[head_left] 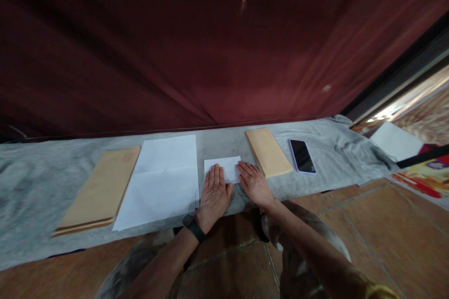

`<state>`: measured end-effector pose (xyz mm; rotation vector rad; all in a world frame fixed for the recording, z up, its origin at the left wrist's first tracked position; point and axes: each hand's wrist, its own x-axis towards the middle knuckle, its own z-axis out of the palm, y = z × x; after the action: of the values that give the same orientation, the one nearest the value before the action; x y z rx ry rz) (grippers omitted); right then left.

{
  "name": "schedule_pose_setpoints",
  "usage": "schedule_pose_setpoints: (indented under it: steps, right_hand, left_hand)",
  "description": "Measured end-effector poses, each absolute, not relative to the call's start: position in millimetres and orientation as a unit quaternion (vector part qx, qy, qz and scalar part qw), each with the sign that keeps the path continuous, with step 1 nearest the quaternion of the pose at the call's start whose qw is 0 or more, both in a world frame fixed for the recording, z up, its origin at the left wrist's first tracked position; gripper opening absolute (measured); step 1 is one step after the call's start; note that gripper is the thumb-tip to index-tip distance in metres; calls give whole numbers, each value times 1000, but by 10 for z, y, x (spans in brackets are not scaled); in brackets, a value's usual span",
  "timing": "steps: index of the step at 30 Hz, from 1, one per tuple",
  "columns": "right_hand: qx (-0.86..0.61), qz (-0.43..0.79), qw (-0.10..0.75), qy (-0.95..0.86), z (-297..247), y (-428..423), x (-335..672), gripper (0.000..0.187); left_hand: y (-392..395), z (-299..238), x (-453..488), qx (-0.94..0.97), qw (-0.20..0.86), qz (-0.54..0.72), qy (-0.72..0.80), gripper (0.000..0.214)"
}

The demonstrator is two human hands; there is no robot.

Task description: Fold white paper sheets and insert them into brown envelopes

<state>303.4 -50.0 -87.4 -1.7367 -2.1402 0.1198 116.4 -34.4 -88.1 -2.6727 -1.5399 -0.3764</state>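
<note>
A small folded sheet of white paper (226, 167) lies flat on the grey cloth in front of me. My left hand (215, 191) rests on its left part, fingers stretched out and pointing away from me. On its right edge lies my right hand (254, 183), also flat, with the fingers angled to the left. Both palms cover the paper's near corners. Just left of it are larger white sheets (164, 182) with a crease across the middle. To the right, a brown envelope (268, 152) lies close to my right hand.
A stack of brown envelopes (100, 187) lies at the left. A phone (302, 156) with a pale purple edge lies right of the single envelope. Grey cloth (28, 196) covers the long narrow surface. Behind it hangs a dark red curtain (210, 56); tiled floor (361, 215) shows below.
</note>
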Motion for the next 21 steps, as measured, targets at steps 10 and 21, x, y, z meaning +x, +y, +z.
schedule_pose_setpoints:
  steps: [10, 21]
  right_hand:
    - [-613, 41, 196, -764, -929, -484, 3089, 46]
    - [-608, 48, 198, -768, -979, -473, 3152, 47]
  left_hand:
    - [-149, -876, 987, -826, -6, -80, -559, 68]
    - [-164, -806, 887, -818, 6, -83, -570, 59]
